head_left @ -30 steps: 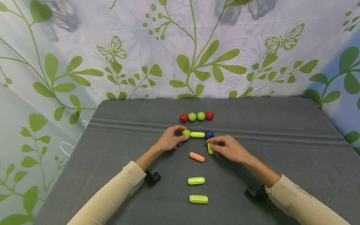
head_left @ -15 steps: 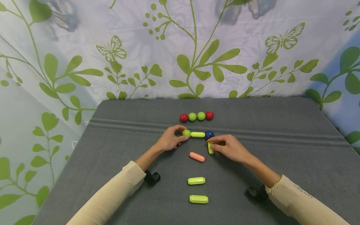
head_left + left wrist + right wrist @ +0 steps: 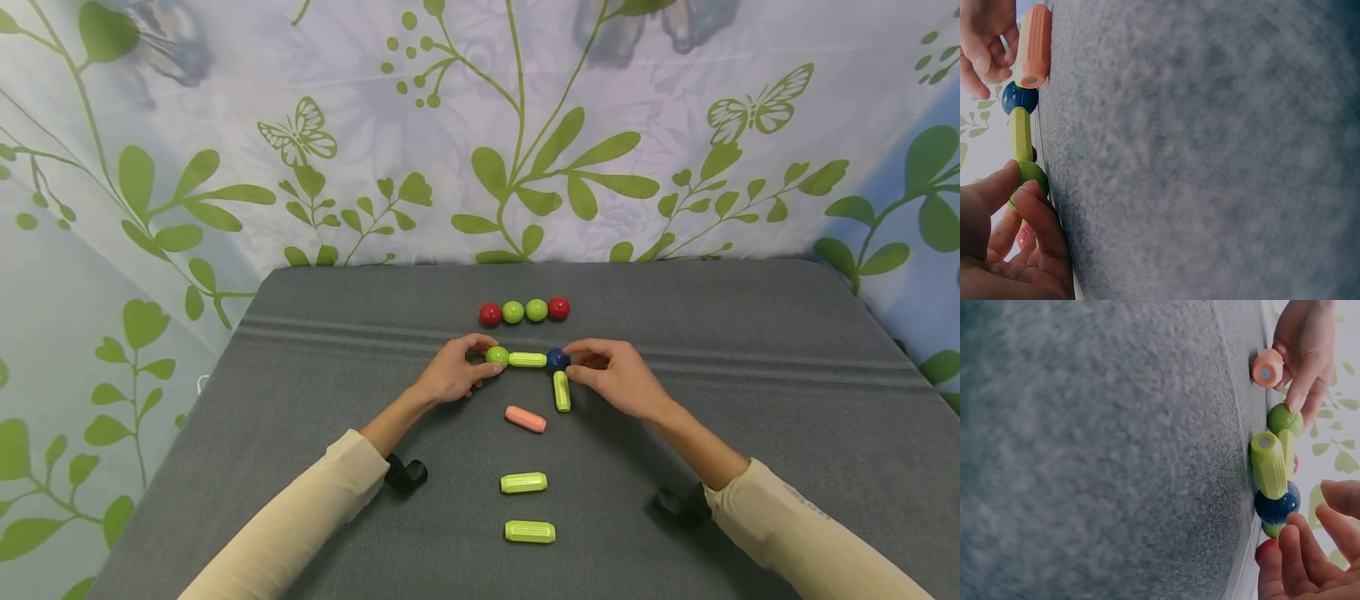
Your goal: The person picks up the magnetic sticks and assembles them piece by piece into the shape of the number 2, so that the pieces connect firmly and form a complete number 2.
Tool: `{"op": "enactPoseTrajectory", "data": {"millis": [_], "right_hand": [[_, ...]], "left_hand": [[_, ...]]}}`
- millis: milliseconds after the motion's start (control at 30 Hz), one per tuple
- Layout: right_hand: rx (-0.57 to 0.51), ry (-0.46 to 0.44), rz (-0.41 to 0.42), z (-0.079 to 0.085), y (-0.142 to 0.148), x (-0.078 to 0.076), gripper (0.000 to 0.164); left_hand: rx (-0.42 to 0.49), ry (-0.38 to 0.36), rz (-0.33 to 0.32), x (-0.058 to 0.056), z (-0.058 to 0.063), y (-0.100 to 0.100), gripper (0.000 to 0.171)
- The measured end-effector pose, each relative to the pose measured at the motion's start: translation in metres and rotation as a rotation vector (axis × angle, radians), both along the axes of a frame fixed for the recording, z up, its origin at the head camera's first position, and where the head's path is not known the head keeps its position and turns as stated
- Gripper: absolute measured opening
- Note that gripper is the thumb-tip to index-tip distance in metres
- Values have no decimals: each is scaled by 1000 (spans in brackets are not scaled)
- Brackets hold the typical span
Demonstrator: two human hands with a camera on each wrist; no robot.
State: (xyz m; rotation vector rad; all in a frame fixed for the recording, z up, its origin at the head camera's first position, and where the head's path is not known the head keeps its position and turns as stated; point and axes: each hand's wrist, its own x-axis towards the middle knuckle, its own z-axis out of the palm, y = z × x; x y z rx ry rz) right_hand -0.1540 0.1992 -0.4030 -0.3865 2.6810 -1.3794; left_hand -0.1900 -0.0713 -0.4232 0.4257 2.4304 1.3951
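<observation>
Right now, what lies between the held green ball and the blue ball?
A lime rod joins the green ball to the blue ball in the head view.

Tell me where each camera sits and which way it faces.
Head: on the person's head, facing forward and down at the table; left hand, right hand and sleeves show.
Left wrist: on that wrist, facing low across the table; the left hand pinches a green ball, with the right hand beyond.
Right wrist: on that wrist, facing across the table toward the blue ball; right hand near, left hand beyond.
Both wrist views share the blue ball and orange stick.
</observation>
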Motion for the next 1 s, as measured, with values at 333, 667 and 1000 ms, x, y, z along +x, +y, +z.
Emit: {"op": "enactPoseTrajectory", "data": {"millis": [333,667,1000], "right_hand": [[-73,-9,-87,0,2,-18,37],[-78,-8,-137,-2,3,-45,40],[41,9,-175,-10,-2,-73,42]], "left_hand": [[-2,-8,8,-1,-1,0,37],[-9,-14,12,-1,0,1,37],[-10,-16,11,-2,0,1,38]]}}
